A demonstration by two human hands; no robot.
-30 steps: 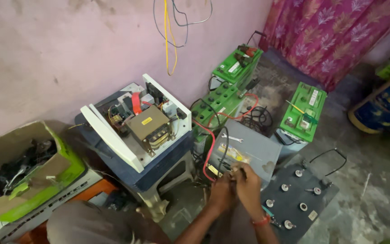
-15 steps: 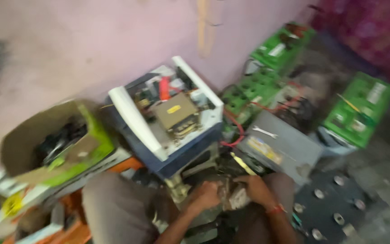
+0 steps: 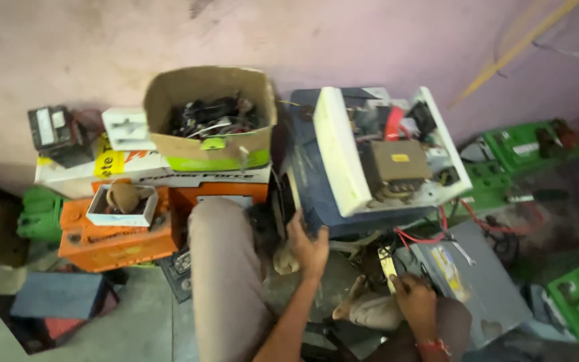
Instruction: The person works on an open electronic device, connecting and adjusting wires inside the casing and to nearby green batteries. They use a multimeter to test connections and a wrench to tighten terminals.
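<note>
Now the view is swinging left compared with the earlier pictures: the green batteries (image 3: 527,144) that were sitting mid-frame a second ago are sliding off to the right edge, and a cardboard box (image 3: 210,114) of dark cables, an orange battery (image 3: 112,231) and a small white tray (image 3: 122,204) are coming into sight on the left.

The hands are parting. Half a second ago both were working close together low in the frame, at the front of the grey battery (image 3: 477,285). At present the left hand (image 3: 308,245) is reaching up and away, fingers spread, its grip open and pressing against the lower front edge of the opened power unit (image 3: 376,157), the blue-and-white case with a transformer showing inside. Whether the fingers are actually curling under the case edge, I cannot tell; they are holding nothing loose.

The right hand (image 3: 413,302) is staying low, next to the grey battery's near corner, fingers curled round a slim pale-tipped tool (image 3: 388,265); the grip looks closed on it, though the picture is soft there. Red wires (image 3: 423,236) are trailing from the power unit down toward the grey battery, just above that hand.

Judging by this, the attention is shifting from the battery terminals toward the power unit itself. The person's knee (image 3: 226,268) is filling the lower middle, sitting on the floor among the gear.
</note>
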